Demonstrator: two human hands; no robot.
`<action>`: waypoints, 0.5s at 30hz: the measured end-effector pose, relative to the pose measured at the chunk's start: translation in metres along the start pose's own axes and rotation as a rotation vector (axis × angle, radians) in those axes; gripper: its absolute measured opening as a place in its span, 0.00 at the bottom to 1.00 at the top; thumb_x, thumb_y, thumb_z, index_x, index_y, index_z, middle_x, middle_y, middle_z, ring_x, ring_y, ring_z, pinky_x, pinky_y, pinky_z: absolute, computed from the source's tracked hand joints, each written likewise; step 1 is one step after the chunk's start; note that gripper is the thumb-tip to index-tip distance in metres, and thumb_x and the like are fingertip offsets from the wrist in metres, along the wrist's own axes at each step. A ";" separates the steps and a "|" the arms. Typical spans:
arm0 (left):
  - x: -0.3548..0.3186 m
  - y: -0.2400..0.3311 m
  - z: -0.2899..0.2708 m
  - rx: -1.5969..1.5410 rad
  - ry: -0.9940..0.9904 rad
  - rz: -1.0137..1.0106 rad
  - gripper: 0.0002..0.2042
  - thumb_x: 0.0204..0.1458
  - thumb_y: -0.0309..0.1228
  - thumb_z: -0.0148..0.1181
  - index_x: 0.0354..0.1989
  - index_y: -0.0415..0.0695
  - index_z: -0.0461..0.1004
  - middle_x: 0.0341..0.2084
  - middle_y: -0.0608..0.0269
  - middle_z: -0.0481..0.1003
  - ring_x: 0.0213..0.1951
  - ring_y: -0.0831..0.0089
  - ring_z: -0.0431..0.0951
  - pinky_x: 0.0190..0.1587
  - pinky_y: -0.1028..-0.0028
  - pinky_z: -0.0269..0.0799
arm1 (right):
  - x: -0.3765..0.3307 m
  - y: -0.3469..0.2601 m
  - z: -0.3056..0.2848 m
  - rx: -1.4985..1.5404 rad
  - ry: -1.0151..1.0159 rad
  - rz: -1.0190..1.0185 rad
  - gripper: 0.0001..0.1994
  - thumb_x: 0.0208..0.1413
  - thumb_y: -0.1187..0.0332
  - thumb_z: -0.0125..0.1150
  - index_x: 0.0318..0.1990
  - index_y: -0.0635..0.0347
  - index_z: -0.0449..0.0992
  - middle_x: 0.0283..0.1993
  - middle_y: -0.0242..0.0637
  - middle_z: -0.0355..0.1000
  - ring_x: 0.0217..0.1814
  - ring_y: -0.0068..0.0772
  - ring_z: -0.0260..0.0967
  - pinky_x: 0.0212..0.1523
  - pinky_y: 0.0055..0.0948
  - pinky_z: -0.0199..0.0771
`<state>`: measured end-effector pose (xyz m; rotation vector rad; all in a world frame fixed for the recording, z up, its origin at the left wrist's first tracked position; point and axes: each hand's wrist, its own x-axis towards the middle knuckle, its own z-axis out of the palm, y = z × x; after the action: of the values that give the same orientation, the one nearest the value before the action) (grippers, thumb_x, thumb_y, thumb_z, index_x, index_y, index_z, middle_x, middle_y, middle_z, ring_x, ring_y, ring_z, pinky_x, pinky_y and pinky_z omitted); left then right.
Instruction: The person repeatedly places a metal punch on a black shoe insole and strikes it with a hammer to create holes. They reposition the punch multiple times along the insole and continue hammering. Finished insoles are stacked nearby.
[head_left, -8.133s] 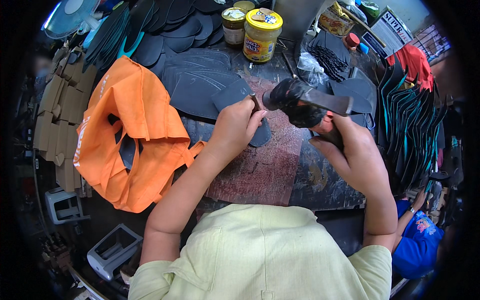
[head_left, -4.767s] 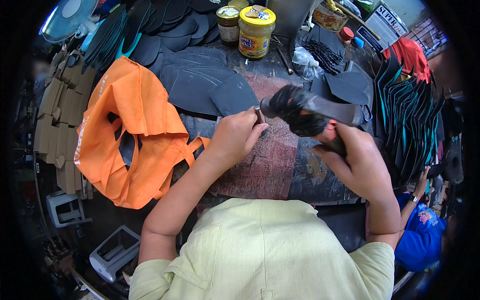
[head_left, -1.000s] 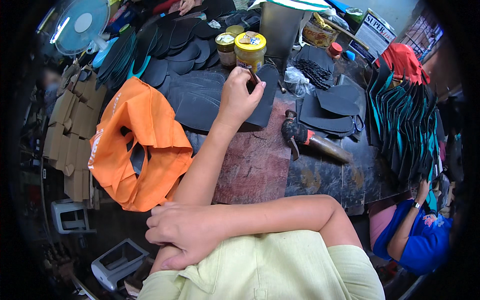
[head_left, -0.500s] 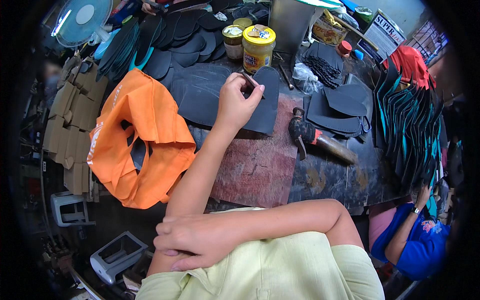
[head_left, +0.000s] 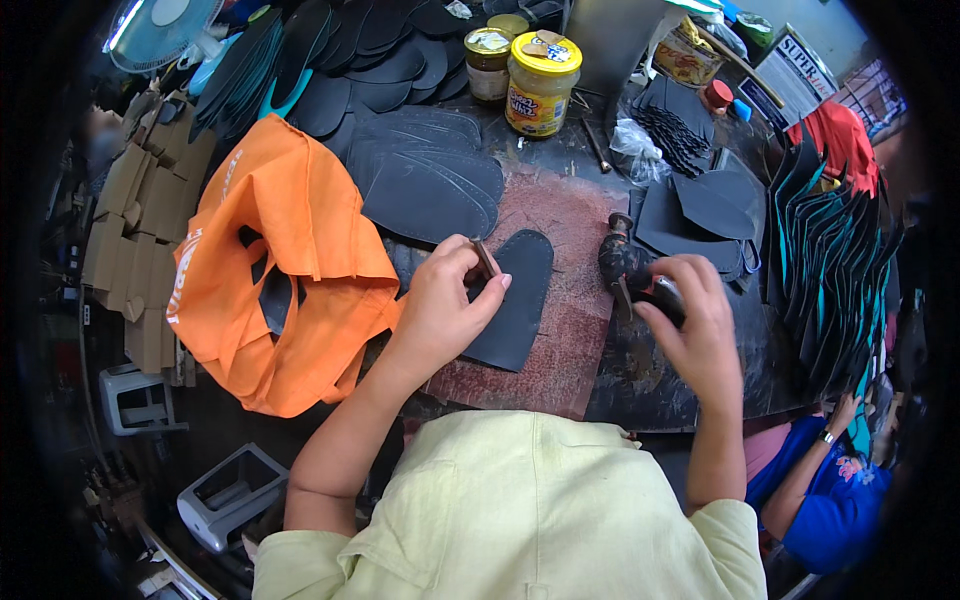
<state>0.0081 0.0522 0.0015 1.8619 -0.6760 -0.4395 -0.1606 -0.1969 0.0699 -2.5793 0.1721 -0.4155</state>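
My left hand (head_left: 450, 305) pinches a short metal punch (head_left: 487, 259), tilted, above the upper left part of a black, round-ended sheet piece (head_left: 517, 300). A line of small marks runs along that piece's edge. It lies on a worn reddish mat (head_left: 575, 345). To the right, my right hand (head_left: 700, 325) curls around the handle of a hammer (head_left: 617, 255). The hammer's dark head points away at the mat's right edge, and most of its handle is hidden by my fingers.
An orange cloth bag (head_left: 335, 240) slumps at the left. Marked black pieces (head_left: 430, 190) lie behind the mat, near a yellow-lidded jar (head_left: 542, 85). Stacked black and teal pieces (head_left: 830, 270) stand at the right. Another person's arm (head_left: 805, 470) shows at the lower right.
My right hand has left my left forearm and come to the hammer handle. The round-ended black piece now lies nearer me on the mat, and my left hand with the punch has come nearer too.
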 end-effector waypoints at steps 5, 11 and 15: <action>0.013 0.003 0.003 -0.323 0.025 -0.123 0.09 0.58 0.27 0.68 0.31 0.33 0.77 0.34 0.57 0.74 0.32 0.70 0.80 0.36 0.76 0.78 | -0.025 0.041 0.010 -0.189 -0.037 0.132 0.25 0.49 0.72 0.74 0.56 0.62 0.74 0.48 0.47 0.72 0.53 0.55 0.70 0.55 0.45 0.71; 0.011 0.021 -0.009 0.197 0.115 0.252 0.05 0.56 0.24 0.67 0.35 0.36 0.78 0.35 0.56 0.77 0.32 0.65 0.79 0.37 0.71 0.76 | -0.025 0.046 0.010 -0.039 -0.016 0.203 0.21 0.53 0.72 0.72 0.55 0.61 0.74 0.45 0.51 0.75 0.47 0.57 0.74 0.48 0.43 0.74; 0.031 0.027 -0.007 0.072 0.050 0.184 0.04 0.59 0.23 0.66 0.37 0.35 0.79 0.31 0.60 0.79 0.34 0.72 0.82 0.40 0.74 0.79 | -0.020 0.032 0.003 0.135 -0.055 0.314 0.20 0.59 0.71 0.68 0.57 0.62 0.72 0.41 0.54 0.78 0.43 0.64 0.78 0.44 0.41 0.77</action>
<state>0.0299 0.0300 0.0292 1.8521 -0.8300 -0.2512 -0.1801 -0.2192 0.0458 -2.3744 0.5029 -0.2309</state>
